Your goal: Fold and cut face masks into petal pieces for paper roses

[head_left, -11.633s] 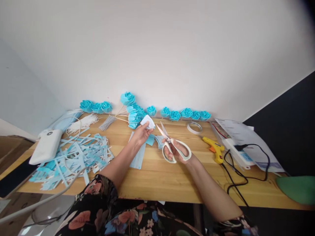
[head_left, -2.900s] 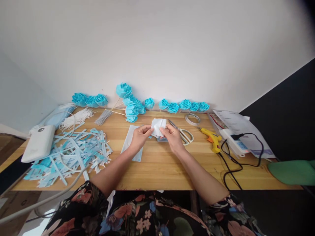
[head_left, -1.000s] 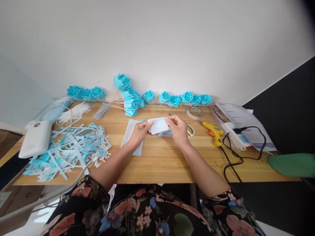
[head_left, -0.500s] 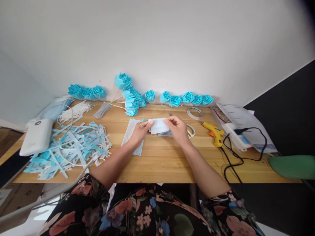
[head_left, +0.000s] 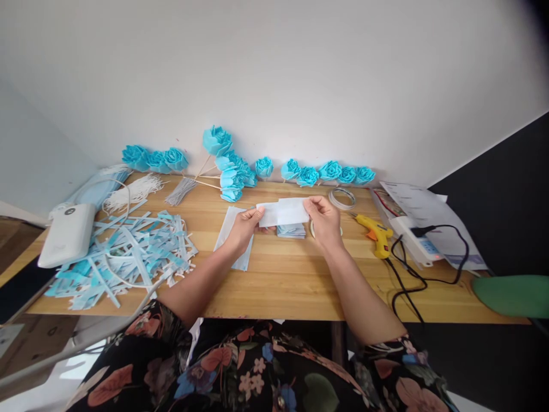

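Note:
A pale bluish-white strip of thin mask-like fabric [head_left: 287, 212] is stretched level above the desk between my hands. My left hand [head_left: 245, 230] pinches its left end between thumb and fingers. At the opposite end, my right hand [head_left: 325, 223] grips the corner the same way. A fold line or overlap runs down the strip's middle. Below it lies a small stack of cut light-blue pieces [head_left: 291, 231]. Another flat pale sheet [head_left: 241, 254] rests partly under my left hand. Scissors handles [head_left: 313, 229] show beside my right hand, mostly hidden by it.
Blue handmade flowers [head_left: 231, 177] line the wall. To the left are a heap of cut strips [head_left: 141, 252], white cords [head_left: 132, 194], grey wires [head_left: 182, 191] and a white power bank [head_left: 68, 234]. Rightward are a tape roll [head_left: 342, 199], yellow glue gun [head_left: 377, 236] and power strip [head_left: 416, 243].
My right hand has moved right, away from my left. The folded fabric has opened out into a longer strip, and more of the stack beneath shows.

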A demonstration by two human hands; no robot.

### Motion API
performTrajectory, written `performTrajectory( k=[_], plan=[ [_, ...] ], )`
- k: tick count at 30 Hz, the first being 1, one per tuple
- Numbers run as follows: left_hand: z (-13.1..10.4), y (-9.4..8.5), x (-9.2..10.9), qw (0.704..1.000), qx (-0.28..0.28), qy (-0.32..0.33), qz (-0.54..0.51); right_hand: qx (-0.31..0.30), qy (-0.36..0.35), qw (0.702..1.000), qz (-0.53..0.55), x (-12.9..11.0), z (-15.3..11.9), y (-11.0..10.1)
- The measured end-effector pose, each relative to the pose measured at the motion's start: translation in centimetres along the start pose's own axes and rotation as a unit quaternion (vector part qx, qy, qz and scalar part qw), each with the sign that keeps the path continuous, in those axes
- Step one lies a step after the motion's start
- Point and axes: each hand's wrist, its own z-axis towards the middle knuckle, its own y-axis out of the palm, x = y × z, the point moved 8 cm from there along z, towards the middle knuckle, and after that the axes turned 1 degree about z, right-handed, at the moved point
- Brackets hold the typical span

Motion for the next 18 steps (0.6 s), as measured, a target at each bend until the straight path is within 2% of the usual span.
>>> performTrajectory(
  k=[4,11,18],
  plan=[
    [-0.1,0.1,-0.2,1.000,0.005,-0.007,0.006,-0.051,0.024,0.998,0.019,0.1,-0.6,1.2],
    [-0.2,0.5,-0.1,1.000,-0.009,0.016,0.020,-0.071,-0.043,0.996,-0.018,-0.4,-1.6,2.4],
    [-0.2,0.7,-0.2,0.999,-0.019,0.012,0.023,-0.059,0.040,0.997,0.002,0.9,-1.5,2.5]
  ],
)
